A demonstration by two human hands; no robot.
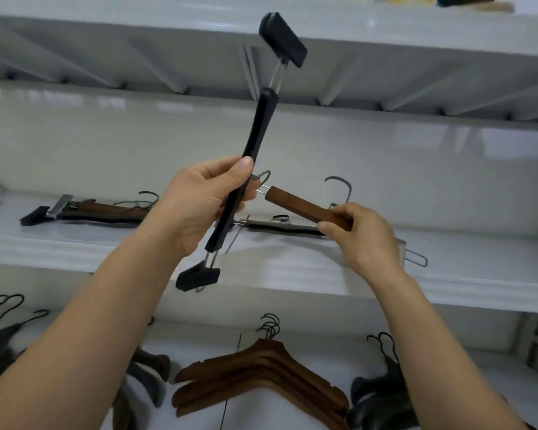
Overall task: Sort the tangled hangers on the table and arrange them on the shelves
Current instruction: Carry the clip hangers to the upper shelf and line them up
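While hands grip hangers (pixel 255 144), shelf (pixel 448 274) holds others.

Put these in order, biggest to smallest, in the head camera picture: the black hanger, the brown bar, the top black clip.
1. Black hanger, longest by far.
2. Brown bar.
3. Top black clip; nearly the bar's length, so unsure.

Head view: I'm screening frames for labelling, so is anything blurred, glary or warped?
Head view: the shelf edge bows from wide-angle distortion; soft glare patches streak the glossy back wall; the black clip hanger and both hands look reasonably sharp; corners are softer.
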